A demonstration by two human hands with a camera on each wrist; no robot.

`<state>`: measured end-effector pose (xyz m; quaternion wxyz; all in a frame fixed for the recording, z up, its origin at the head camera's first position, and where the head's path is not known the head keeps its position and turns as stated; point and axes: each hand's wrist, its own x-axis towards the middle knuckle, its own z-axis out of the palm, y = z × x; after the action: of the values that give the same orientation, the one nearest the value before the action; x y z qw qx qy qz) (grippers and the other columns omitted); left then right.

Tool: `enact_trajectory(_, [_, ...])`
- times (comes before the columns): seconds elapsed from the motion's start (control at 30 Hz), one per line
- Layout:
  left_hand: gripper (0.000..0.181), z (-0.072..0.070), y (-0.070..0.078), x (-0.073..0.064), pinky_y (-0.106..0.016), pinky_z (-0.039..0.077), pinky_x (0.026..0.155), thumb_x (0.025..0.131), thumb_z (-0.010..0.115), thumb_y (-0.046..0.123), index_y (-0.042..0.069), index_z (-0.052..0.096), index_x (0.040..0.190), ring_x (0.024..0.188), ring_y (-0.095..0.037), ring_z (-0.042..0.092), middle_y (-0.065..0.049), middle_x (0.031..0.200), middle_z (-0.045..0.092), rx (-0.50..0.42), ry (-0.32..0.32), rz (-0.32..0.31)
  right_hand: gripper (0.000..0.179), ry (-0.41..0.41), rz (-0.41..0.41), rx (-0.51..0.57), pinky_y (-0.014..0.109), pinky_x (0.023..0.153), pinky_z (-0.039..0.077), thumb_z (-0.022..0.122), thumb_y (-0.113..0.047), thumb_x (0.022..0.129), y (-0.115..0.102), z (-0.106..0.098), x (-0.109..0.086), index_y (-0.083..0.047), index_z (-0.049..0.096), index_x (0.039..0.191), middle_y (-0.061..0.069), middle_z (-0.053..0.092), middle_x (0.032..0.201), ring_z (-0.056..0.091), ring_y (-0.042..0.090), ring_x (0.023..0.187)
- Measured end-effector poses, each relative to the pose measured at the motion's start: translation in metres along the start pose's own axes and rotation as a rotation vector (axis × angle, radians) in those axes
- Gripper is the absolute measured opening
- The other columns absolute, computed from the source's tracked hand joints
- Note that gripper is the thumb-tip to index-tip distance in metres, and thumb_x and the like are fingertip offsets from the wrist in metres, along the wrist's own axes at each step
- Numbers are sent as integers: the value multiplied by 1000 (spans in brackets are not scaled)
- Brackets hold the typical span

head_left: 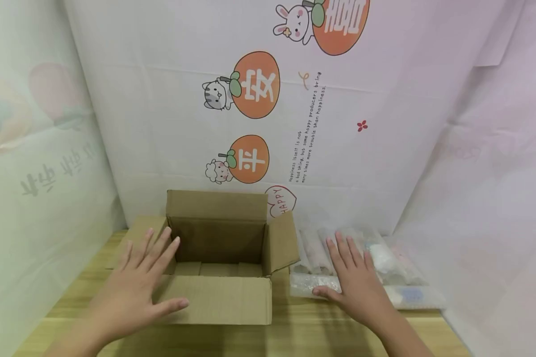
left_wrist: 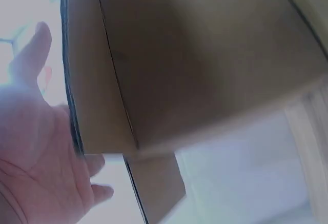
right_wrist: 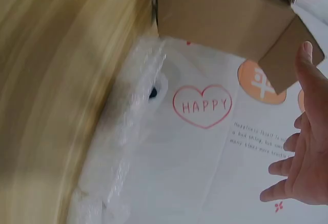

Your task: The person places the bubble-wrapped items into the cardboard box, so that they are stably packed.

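From my remote seat I see the left hand (head_left: 131, 295) spread, gripping nothing, at the left of the cardboard box (head_left: 225, 302), whose flaps splay outward, seemingly to leave its mouth accessible. The right hand (head_left: 359, 290), likewise loose and unladen, hovers above the wrapped packets (head_left: 303, 285), grouped right of the box, probably within easy reach.

The wood-grain table (head_left: 290, 337) bears a cardboard box (head_left: 219, 243) and plastic-wrapped packages (head_left: 386, 260).
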<state>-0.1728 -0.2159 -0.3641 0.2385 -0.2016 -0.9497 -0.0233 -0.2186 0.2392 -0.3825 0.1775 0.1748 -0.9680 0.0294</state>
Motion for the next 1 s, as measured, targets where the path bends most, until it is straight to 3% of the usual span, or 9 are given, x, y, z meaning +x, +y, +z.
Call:
enact_trajectory(0.17, [113, -1, -25, -5, -37, -17, 121, 78, 60, 76, 21, 5, 160, 153, -32, -6, -5, 167, 0, -42, -25, 13, 108, -19, -12, 60, 67, 117, 12, 51, -81, 77, 16, 0, 7, -28, 4, 159, 4, 7, 166, 9, 34, 152])
enact_trajectory(0.33, [112, -2, -37, -11, -26, -18, 119, 80, 62, 73, 14, 9, 159, 152, -35, -1, -13, 165, 12, -74, -63, 17, 102, -1, -67, 79, 66, 113, 25, 57, -76, 79, 28, 6, 11, -23, 21, 158, 9, 29, 160, 27, 35, 147])
enact_trajectory(0.57, [112, -7, -44, -15, -15, -20, 113, 80, 59, 75, 11, 13, 159, 152, -33, 6, -16, 163, 20, -76, -114, -10, 95, -60, -67, 80, 60, 106, 40, 63, -71, 78, 40, 24, 11, -15, 38, 151, 11, 47, 148, 46, 37, 133])
enact_trajectory(0.77, [111, -6, -47, -19, -8, -19, 105, 78, 60, 76, 15, 14, 159, 152, -32, 9, -13, 163, 20, -112, -142, -49, 83, -119, -56, 83, 57, 100, 47, 76, -52, 79, 48, 45, 15, -14, 46, 146, 12, 53, 141, 50, 37, 129])
enact_trajectory(1.0, [111, -5, -48, -19, -5, -18, 104, 79, 59, 76, 16, 13, 159, 151, -32, 13, -11, 164, 19, -107, -145, -52, 71, -189, -78, 16, 52, 93, 52, 80, -43, 78, 54, 69, 21, -9, 56, 135, 12, 61, 128, 57, 35, 119])
